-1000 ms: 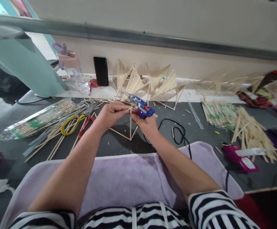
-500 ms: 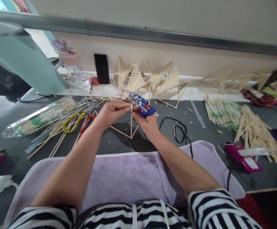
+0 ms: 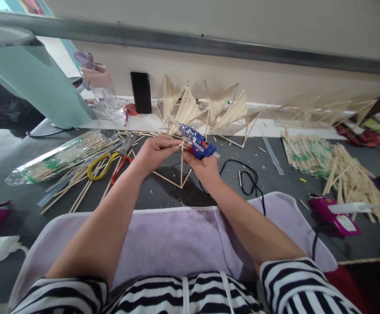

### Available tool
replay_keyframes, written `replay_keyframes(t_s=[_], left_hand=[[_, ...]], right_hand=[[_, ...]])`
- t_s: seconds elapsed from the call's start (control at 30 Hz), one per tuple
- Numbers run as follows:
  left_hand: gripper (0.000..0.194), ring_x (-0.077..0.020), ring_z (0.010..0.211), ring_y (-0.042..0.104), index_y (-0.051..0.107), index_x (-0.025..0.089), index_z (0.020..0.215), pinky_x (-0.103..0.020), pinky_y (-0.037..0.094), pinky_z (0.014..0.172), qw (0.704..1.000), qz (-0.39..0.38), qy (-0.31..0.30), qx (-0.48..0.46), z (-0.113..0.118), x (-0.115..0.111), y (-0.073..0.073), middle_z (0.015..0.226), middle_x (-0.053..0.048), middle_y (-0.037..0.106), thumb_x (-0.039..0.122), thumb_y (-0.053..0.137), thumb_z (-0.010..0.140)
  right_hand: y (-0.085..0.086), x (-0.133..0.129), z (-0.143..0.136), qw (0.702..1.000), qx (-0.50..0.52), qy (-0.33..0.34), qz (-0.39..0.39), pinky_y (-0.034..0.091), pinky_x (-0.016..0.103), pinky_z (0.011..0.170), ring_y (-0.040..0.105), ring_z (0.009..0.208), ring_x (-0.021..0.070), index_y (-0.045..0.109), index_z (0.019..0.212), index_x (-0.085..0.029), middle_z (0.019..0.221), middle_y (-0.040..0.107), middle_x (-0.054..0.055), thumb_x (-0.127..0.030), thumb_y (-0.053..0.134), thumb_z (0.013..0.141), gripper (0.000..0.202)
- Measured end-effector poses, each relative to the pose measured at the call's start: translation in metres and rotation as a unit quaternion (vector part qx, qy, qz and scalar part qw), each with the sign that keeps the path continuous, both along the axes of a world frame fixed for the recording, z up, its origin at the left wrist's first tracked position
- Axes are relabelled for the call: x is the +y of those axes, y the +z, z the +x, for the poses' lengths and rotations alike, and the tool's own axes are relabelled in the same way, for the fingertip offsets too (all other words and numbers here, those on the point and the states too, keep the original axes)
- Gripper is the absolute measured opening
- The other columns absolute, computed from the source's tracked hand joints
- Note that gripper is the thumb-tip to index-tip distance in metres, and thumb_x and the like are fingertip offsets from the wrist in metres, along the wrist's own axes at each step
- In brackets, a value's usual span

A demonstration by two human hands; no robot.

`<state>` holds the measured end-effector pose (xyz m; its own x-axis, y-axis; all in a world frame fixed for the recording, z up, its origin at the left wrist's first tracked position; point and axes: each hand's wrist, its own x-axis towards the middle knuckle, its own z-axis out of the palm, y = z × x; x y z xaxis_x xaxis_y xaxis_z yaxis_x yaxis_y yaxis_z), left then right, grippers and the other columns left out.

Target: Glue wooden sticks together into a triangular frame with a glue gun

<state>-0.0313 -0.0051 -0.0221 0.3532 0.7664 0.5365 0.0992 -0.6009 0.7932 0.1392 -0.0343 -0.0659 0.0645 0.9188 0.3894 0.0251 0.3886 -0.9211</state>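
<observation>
A small frame of thin wooden sticks (image 3: 181, 172) stands on the dark table between my hands. My left hand (image 3: 157, 152) pinches the top joint of this frame. My right hand (image 3: 205, 168) is wrapped round a blue glue gun (image 3: 195, 140), whose tip points up and to the left, beyond the joint. The fingertips of both hands nearly meet at the joint, and the right fingers are partly hidden by the glue gun. Behind them, stick structures (image 3: 188, 109) with fanned rows of sticks lean near the wall.
Cutters with yellow and red handles (image 3: 103, 168) lie left, beside bagged sticks (image 3: 66, 157). A phone (image 3: 140, 93) and a bottle (image 3: 101, 93) stand behind. On the right are a black cable (image 3: 250, 176), loose sticks (image 3: 350, 179) and a magenta device (image 3: 334, 213). A lilac cloth (image 3: 177, 240) covers the front edge.
The view has shifted slightly, so most things sit a little further right. Both hands keep their hold, with hardly any movement.
</observation>
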Motion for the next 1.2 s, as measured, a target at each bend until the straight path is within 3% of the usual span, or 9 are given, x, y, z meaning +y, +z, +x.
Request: replay_keyframes(t_s=[0.27, 0.83, 1.2], left_hand=[[0.021, -0.0169, 0.079, 0.067, 0.08, 0.024, 0.091, -0.029, 0.053, 0.076, 1.0, -0.01, 0.006, 0.003, 0.0001, -0.0015, 0.0018, 0.082, -0.005, 0.075, 0.04, 0.073, 0.078], [0.019, -0.0175, 0.082, 0.066, 0.08, 0.024, 0.09, -0.031, 0.052, 0.08, 0.999, -0.033, 0.02, 0.01, 0.0008, -0.0034, 0.0035, 0.085, -0.004, 0.075, 0.037, 0.074, 0.077], [0.021, -0.0183, 0.083, 0.067, 0.08, 0.024, 0.089, -0.032, 0.053, 0.081, 0.999, -0.032, 0.024, 0.015, 0.0012, -0.004, 0.003, 0.085, -0.005, 0.075, 0.04, 0.074, 0.077]], right_hand=[[0.0003, -0.0005, 0.0008, 1.0, -0.011, -0.018, -0.018, 0.059, 0.044, 0.086, 0.07, 0.085, 0.0234, 0.072, 0.098, -0.02, 0.09, 0.074, 0.005, -0.039, 0.076, 0.072, 0.033], [0.0013, -0.001, 0.0007, 1.0, 0.02, 0.007, -0.002, 0.058, 0.042, 0.088, 0.071, 0.086, 0.0221, 0.071, 0.101, -0.021, 0.095, 0.075, 0.004, -0.036, 0.077, 0.071, 0.034], [0.0019, -0.0011, 0.0006, 1.0, -0.002, -0.012, -0.018, 0.059, 0.043, 0.084, 0.071, 0.084, 0.0226, 0.071, 0.099, -0.021, 0.091, 0.074, 0.004, -0.041, 0.077, 0.07, 0.035]])
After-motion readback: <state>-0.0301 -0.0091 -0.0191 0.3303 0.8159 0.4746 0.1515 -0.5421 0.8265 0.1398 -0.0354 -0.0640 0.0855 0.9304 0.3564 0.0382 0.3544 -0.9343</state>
